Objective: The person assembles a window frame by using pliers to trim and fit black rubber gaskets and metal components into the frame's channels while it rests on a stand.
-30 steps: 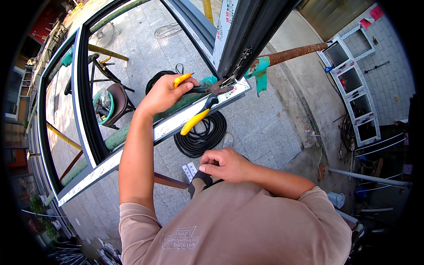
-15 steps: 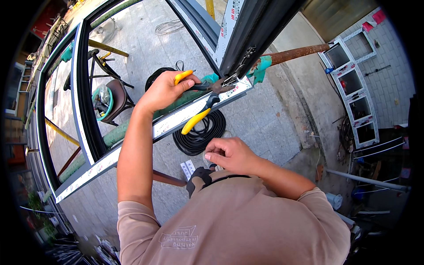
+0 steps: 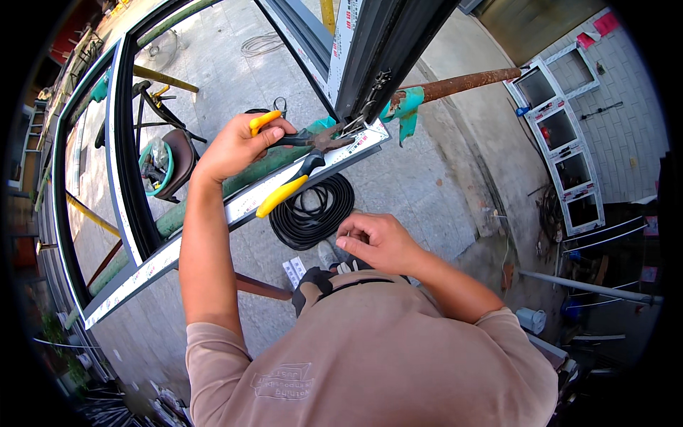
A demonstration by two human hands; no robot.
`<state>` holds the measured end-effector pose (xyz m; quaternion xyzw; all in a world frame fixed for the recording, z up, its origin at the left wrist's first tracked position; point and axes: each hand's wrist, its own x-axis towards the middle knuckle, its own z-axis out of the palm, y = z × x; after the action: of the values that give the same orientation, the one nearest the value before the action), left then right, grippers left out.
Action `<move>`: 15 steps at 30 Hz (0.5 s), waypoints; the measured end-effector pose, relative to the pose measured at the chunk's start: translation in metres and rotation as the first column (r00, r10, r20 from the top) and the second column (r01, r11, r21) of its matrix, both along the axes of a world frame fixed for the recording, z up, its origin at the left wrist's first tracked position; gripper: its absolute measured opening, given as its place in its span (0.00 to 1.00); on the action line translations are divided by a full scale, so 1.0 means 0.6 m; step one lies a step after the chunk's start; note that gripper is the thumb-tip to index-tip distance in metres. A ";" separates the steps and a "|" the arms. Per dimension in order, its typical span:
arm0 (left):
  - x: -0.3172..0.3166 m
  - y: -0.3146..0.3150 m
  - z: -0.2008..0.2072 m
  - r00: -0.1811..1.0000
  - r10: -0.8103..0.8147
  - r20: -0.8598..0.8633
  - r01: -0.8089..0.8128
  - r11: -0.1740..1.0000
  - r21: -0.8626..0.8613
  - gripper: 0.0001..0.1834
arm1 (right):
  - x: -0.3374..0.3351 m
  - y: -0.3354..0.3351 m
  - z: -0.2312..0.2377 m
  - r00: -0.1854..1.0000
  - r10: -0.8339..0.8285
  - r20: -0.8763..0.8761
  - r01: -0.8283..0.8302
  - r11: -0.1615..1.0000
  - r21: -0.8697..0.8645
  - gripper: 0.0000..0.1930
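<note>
A pair of pliers (image 3: 313,162) with yellow and black handles is in my left hand (image 3: 233,148). That hand grips the far handle, while the near handle swings free with the handles spread wide. The jaws lie at the corner of a dark metal window frame (image 3: 165,255) with white protective film, beside small metal hardware (image 3: 373,92) in the upright sash (image 3: 395,53). My right hand (image 3: 382,245) hovers in front of my waist, fingers curled and thumb against them. Whether anything small is inside it is hidden.
A black hose coil (image 3: 313,213) lies on the paving under the frame. Green and rusty pipes (image 3: 469,85) support the frame. To the left stand a brown chair (image 3: 186,160) and a teal bucket (image 3: 158,183). White-edged frames (image 3: 562,132) lie at right.
The frame, pliers and left hand have shifted left in the view as the view moved. The pliers stay at the corner, and my right hand remains curled near my waist.
</note>
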<state>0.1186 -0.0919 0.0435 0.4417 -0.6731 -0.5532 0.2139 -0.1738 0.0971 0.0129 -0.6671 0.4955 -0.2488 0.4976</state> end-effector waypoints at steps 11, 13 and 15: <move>0.011 -0.007 -0.046 0.998 0.024 -0.053 -0.027 0.999 -0.047 0.17 | -0.065 0.079 -0.063 0.985 -0.115 -0.127 0.117 0.993 0.010 0.16; 0.022 -0.008 -0.046 0.997 0.063 -0.045 -0.066 0.996 -0.059 0.17 | -0.082 0.109 -0.081 0.965 -0.221 -0.140 0.226 0.974 0.019 0.15; 0.022 -0.003 -0.045 0.996 0.073 -0.043 -0.076 0.995 -0.064 0.16 | -0.099 0.152 -0.111 0.930 -0.335 -0.154 0.344 0.939 0.033 0.15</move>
<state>0.1319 -0.0935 0.0167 0.4478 -0.6695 -0.5313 0.2625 -0.2330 0.1883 -0.0535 -0.5728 0.6456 -0.2667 0.4290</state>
